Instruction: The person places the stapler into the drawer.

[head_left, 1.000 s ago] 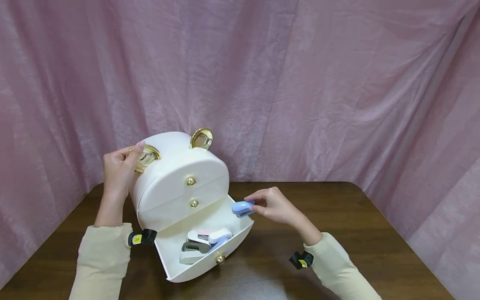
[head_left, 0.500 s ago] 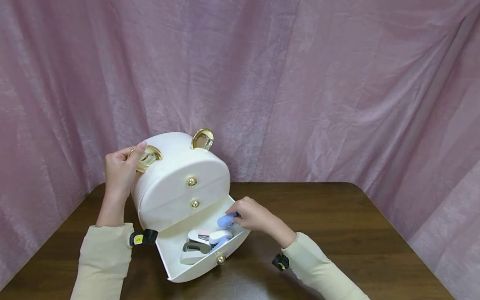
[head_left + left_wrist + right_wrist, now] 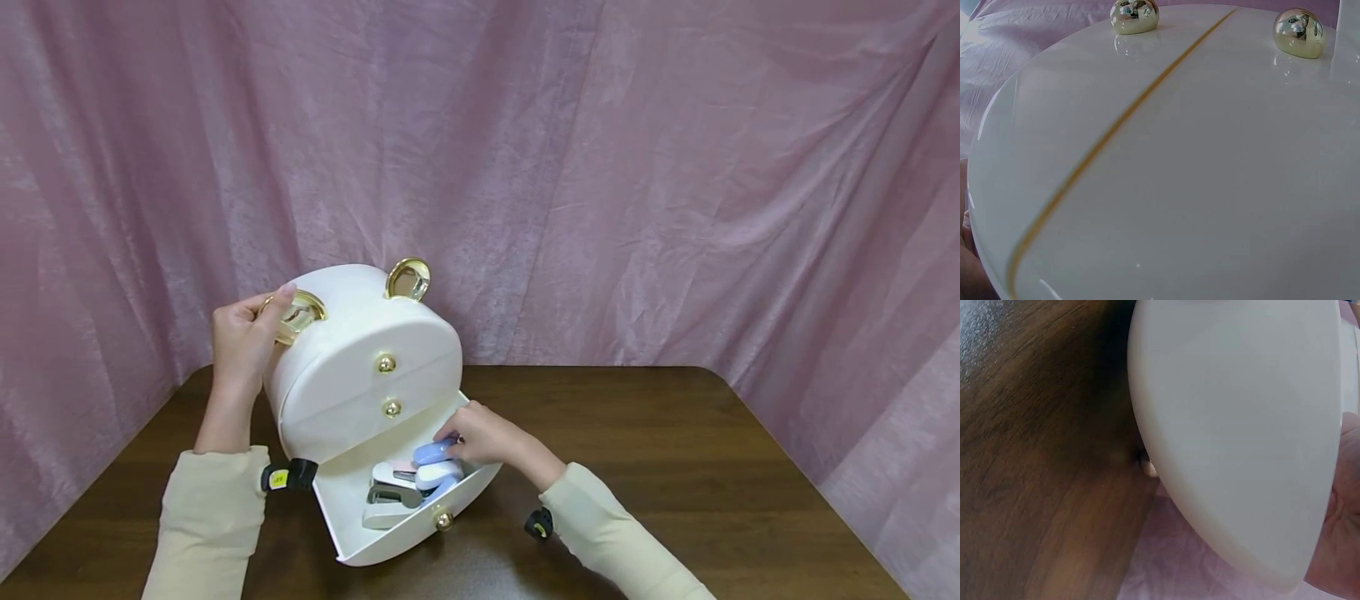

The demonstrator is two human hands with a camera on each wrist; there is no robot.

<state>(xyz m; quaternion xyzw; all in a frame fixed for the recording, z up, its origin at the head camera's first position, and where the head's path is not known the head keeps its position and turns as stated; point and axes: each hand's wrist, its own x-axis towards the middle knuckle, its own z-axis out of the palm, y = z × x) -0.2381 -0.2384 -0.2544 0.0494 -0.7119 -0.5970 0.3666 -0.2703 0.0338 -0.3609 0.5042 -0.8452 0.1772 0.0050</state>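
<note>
A white rounded box [image 3: 360, 346] with gold ears stands on the table, its bottom drawer [image 3: 337, 508] pulled out. My left hand [image 3: 242, 342] pinches the box's left gold ear [image 3: 302, 317] between thumb and fingers. Inside the drawer, my right hand [image 3: 487, 437] grips a small blue stapler [image 3: 431, 453], low over a white stapler [image 3: 437, 476]. Beside these lie several more small staplers, including a grey one [image 3: 395, 496] and another blue one partly covered. The right wrist view has the drawer's front panel [image 3: 1241, 425] before the hand, hiding the stapler.
Two gold knobs sit on the upper drawers, the lower one [image 3: 392, 407] above the pulled-out drawer; a third knob [image 3: 444, 522] is on that drawer's front. Brown wooden table [image 3: 675, 467] extends to the right. A pink curtain [image 3: 637, 183] hangs behind.
My right hand has carried the blue stapler left and down, from above the drawer's right side to next to the other staplers. The left hand stays on the ear.
</note>
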